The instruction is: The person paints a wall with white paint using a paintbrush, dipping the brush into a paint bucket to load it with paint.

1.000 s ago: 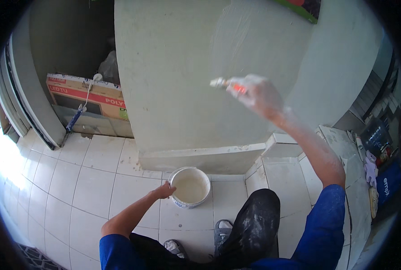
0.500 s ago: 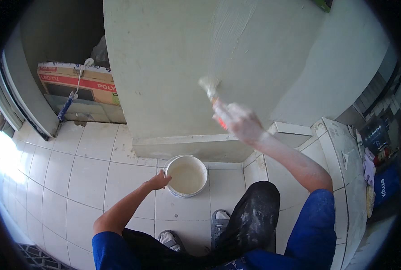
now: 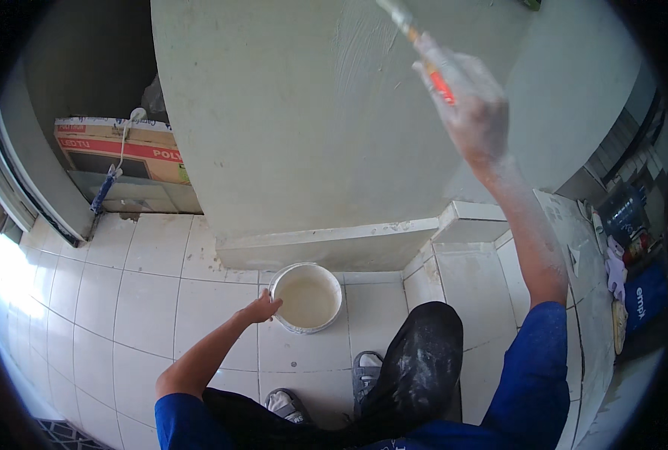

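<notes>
My right hand (image 3: 473, 105), dusted white, is closed around the orange and wooden handle of a paintbrush (image 3: 407, 24). Its pale bristles reach the top edge of the view, up against the grey-green wall (image 3: 274, 127); whether they touch it I cannot tell. Streaky wet brush marks (image 3: 364, 45) show on the wall to the left of the brush. Low down, my left hand (image 3: 263, 307) grips the left rim of a white bucket (image 3: 342, 296) on the tiled floor. Inside lies a cream-coloured liquid (image 3: 304, 300).
A paint roller (image 3: 107, 187) leans against a flat cardboard box (image 3: 154, 142) at the left. A tiled step (image 3: 465, 277) adjoins the wall's ledge (image 3: 326, 244). At the far right are a blue bag (image 3: 644, 300) and a lilac glove-like item (image 3: 615, 266).
My right hand has swung the paintbrush up and to the right along the wall. My left hand stays on the bucket's rim. The view has shifted slightly.
</notes>
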Tool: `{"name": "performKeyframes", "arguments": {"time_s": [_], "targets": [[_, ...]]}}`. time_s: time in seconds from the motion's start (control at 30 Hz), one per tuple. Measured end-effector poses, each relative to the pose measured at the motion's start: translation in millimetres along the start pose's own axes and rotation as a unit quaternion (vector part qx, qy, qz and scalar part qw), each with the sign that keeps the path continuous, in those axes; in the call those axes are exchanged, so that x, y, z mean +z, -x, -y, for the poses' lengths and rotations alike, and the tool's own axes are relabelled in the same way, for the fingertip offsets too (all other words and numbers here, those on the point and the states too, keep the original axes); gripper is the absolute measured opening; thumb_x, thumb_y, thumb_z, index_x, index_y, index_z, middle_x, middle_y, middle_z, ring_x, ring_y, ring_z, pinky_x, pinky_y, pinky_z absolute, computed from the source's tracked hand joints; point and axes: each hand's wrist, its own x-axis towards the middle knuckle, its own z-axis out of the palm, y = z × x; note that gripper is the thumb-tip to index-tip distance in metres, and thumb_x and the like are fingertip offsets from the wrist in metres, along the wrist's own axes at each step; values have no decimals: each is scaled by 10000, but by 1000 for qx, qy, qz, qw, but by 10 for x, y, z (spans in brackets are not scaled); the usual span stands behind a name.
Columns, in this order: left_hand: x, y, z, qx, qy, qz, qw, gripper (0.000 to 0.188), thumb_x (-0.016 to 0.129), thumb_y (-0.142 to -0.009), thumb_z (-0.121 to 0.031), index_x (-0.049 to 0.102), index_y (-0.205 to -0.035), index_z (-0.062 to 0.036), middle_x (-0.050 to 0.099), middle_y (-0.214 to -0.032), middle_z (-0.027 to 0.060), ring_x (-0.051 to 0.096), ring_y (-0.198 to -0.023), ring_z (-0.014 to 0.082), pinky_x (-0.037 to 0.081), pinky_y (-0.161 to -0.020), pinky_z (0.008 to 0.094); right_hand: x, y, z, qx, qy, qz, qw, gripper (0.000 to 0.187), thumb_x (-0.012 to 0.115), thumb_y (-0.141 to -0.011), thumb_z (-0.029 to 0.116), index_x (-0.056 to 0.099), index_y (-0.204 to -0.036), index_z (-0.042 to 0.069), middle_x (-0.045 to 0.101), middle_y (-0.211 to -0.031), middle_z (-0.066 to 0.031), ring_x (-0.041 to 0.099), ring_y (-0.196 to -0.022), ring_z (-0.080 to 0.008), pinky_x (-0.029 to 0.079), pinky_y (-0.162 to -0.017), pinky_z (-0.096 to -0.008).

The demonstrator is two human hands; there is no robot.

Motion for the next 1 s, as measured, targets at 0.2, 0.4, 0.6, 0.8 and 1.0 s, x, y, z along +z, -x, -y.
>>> {"name": "performKeyframes", "arguments": {"time_s": [0.2, 0.4, 0.6, 0.8, 1.0], "targets": [[-10, 8, 60, -16, 16, 4, 1000, 719, 469, -888, -417, 197, -1253, 140, 615, -925, 232, 651, -677, 237, 525, -554, 347, 175, 939, 573, 18, -84, 221, 971, 346, 661, -844, 234, 606, -1136, 56, 641, -827, -50, 604, -671, -185, 510, -592, -331], [44, -54, 19, -15, -5, -6, 1000, 675, 472, -879, -416, 278, -1210, 140, 610, -896, 255, 647, -665, 270, 525, -651, 388, 183, 1059, 606, 40, -211, 294, 932, 291, 665, -842, 239, 638, -1089, 87, 645, -810, -57, 601, -657, -202, 510, -600, -343], [2, -171, 284, 68, -68, 8, 995, 632, 453, -883, -410, 315, -1188, 126, 607, -899, 259, 647, -680, 279, 521, -657, 408, 135, 828, 549, 83, -253, 305, 914, 227, 618, -877, 246, 653, -1051, 105, 675, -870, -52, 626, -781, -246, 521, -701, -366], [21, -74, 29, -31, -15, -5, 999, 658, 461, -863, -416, 289, -1206, 118, 607, -866, 246, 653, -670, 254, 528, -610, 378, 92, 741, 359, 90, -266, 261, 923, 213, 641, -858, 224, 674, -1026, 97, 676, -985, -62, 640, -866, -240, 529, -735, -363], [10, -53, 50, -23, 13, -1, 1000, 701, 495, -854, -432, 261, -1212, 124, 616, -857, 219, 649, -643, 244, 513, -523, 354, -121, 70, -114, -2, -131, -9, 991, 216, 703, -783, 62, 689, -998, 42, 684, -1013, -82, 646, -933, -235, 522, -789, -307]]}}
